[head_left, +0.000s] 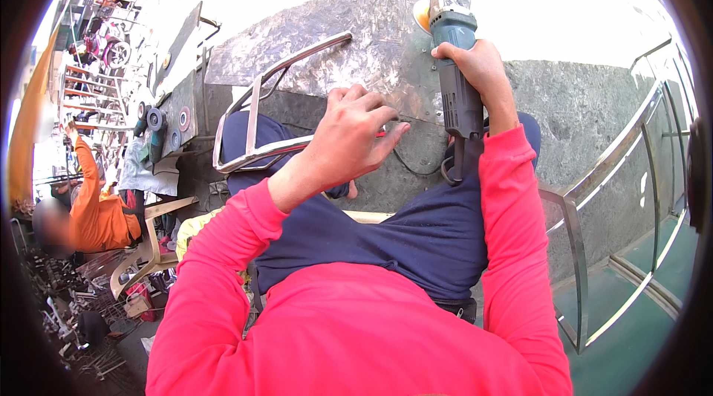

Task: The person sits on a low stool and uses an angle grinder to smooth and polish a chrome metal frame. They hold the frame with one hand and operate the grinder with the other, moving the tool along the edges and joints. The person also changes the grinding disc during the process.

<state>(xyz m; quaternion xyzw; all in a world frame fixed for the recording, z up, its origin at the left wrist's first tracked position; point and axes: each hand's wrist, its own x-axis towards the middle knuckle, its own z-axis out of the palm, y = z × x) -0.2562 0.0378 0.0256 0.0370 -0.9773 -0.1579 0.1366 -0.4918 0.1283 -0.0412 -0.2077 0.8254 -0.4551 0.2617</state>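
My right hand (486,76) is wrapped round the body of a teal and black angle grinder (454,73). The grinder points away from me, and its orange-tinted disc (422,15) faces left over the metal sheet (312,32). My left hand (353,128) is raised in front of my left knee with its fingers bent and the thumb apart. A small red bit shows beside that thumb; I cannot make out what it is. Left of this hand, a bent metal tube frame (254,110) leans by my left leg, its lower bar passing behind my wrist.
A curved metal frame (575,247) stands at my right. On the left are a bench grinder (154,119), a wooden chair (152,247) and a person in orange (104,206) reaching toward a metal rack (93,95). A dark cable (416,171) hangs between my knees.
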